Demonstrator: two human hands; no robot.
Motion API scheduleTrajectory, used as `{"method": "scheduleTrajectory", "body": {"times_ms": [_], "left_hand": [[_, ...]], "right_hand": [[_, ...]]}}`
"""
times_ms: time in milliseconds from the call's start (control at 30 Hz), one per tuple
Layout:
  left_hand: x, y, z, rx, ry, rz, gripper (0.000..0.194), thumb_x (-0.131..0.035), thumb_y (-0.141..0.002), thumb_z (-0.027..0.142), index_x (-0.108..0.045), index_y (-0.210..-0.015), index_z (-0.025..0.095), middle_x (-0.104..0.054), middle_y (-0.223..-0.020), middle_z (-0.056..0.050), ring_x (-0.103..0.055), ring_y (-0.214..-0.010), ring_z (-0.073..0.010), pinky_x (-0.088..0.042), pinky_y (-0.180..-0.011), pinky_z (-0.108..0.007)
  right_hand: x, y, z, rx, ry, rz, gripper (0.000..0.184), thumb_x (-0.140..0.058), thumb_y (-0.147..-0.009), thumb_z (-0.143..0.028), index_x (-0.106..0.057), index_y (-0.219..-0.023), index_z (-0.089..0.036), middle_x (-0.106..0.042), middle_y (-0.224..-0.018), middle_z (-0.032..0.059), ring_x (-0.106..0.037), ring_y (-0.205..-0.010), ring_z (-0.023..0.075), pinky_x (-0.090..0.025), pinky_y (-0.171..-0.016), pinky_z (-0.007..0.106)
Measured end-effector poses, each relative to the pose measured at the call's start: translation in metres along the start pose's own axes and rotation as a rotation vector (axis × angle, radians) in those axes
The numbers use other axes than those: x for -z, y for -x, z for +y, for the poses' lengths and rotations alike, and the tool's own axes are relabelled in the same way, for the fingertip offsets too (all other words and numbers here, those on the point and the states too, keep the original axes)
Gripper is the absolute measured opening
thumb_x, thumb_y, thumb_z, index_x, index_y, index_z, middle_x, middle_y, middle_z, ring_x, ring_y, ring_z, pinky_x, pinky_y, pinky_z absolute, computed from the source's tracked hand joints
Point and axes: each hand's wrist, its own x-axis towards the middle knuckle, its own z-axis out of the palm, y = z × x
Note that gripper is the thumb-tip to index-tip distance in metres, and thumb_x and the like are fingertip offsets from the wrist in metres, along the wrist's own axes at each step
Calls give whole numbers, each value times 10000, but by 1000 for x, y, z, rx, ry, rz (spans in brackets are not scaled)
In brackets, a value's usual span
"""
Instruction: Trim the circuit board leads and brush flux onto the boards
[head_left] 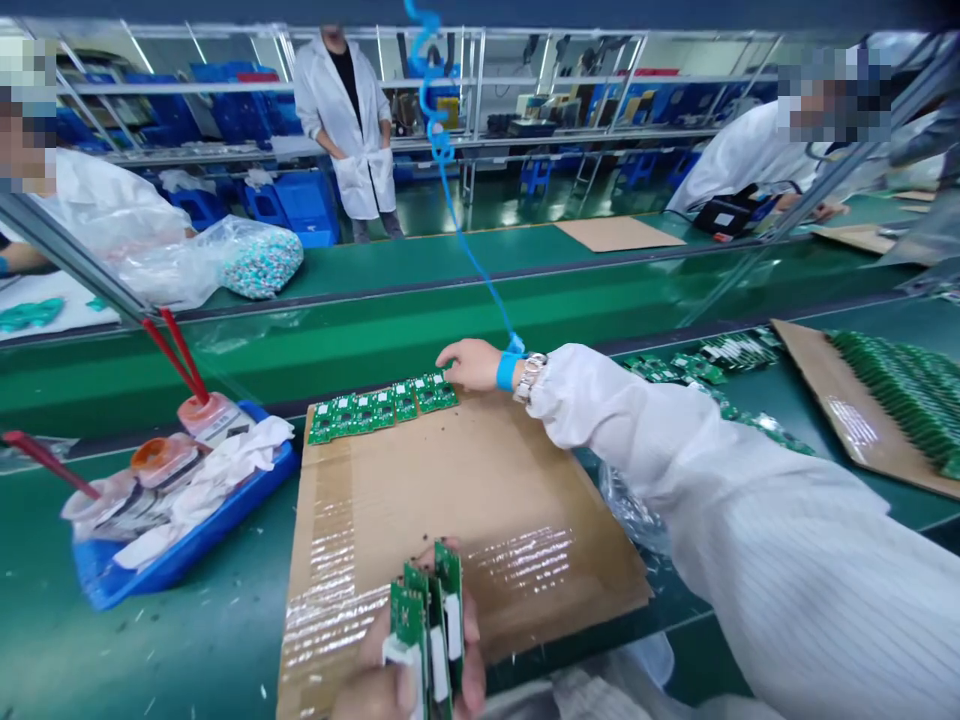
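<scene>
- While the right hand (pixel 471 365) is held open and palm-down, its fingertips are rested against the end of a row of green circuit boards (pixel 382 408).
- That row is laid edge to edge along the far edge of a cardboard sheet (pixel 465 520), and only that edge is occupied so far.
- A small bunch of boards (pixel 409 615) is gripped upright in the closed left hand (pixel 375 685), over the near part of the sheet; the fingers are partly hidden by the boards.
- A much larger quantity of boards (pixel 892 390) is stacked in overlapping rows on a second cardboard sheet (pixel 810 370) to the right, and loose boards (pixel 675 368) are lying between the two sheets.
- Both sheets are placed on a green conveyor belt (pixel 150 620).
- A blue wrist strap (pixel 508 372) with a coiled cord (pixel 442 150) is worn on the right wrist, beside a metal watch (pixel 531 378).
- A blue tray (pixel 187 540) holding cloth and small pots is placed left of the first sheet.
</scene>
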Motion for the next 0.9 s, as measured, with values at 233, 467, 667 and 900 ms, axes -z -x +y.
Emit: {"method": "scheduleTrajectory", "body": {"times_ms": [233,467,667,900], "left_hand": [[-16,-6,-4,19,11,-29,795,-805,-511,467,-538,-1224,239,-671,-850,-80,-602,-556,-183,-442,-437,-256],[-23,3,-3,27,-91,-119,621,-660,-678,516,-575,-1182,164,-670,-720,-97,-610,-587,-212,-476,-500,-300],[-22,-6,-9,13,22,-196,844,-704,-671,452,-348,-1396,208,-675,-867,-91,-616,-578,-158,-442,-452,-206],[-23,-21,-6,-49,193,-378,721,-666,-761,306,-342,-1404,263,-655,-1081,-111,-661,-709,-117,-449,-486,-104]], "right_hand": [[-20,108,-23,562,-365,-318,245,-606,-725,-129,-669,-962,-121,-642,-727,-10,-551,-624,63,-462,-610,194],[-34,148,-26,864,-414,-129,129,-607,-746,-133,-672,-858,-128,-666,-814,49,-584,-712,92,-482,-654,204],[-29,150,-20,926,-406,-169,66,-620,-757,-96,-668,-713,-106,-549,-748,20,-619,-729,90,-481,-664,182],[10,132,-8,720,-561,-355,99,-699,-701,-172,-621,-676,-118,-598,-688,-2,-576,-636,75,-480,-624,197]]}}
